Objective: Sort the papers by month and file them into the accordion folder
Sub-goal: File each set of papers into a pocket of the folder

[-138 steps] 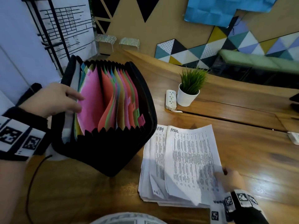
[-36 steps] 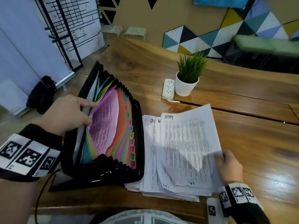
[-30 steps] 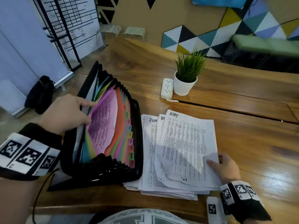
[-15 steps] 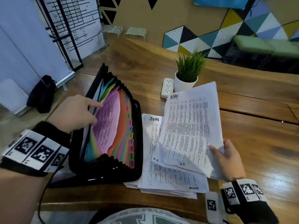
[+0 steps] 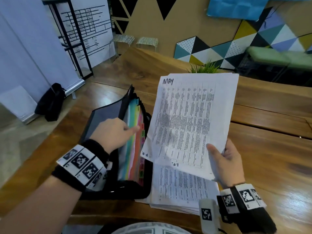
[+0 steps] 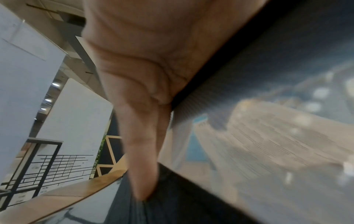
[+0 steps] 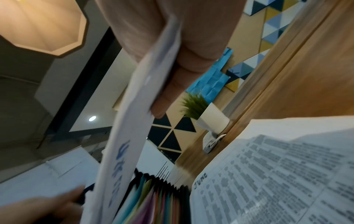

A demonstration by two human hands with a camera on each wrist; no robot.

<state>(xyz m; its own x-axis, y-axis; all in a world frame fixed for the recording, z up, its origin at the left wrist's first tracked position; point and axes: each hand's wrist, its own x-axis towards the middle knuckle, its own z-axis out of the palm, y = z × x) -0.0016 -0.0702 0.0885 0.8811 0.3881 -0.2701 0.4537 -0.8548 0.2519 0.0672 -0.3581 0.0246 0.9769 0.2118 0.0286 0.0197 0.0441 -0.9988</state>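
**Finding the May slot**

The right hand [image 5: 225, 163] pinched the May papers [image 5: 190, 122], raised beside the accordion folder [image 5: 116, 186]. The left hand [image 5: 112, 132], fingers extended, parted the dividers [image 5: 135, 149]. Best to hold the May tab's pocket wide, then slide the sheets in bottom edge first.

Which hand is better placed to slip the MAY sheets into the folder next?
Right. The right hand already grips the MAY sheets above the accordion folder, while the left hand is busy parting its dividers near the MAY tab.
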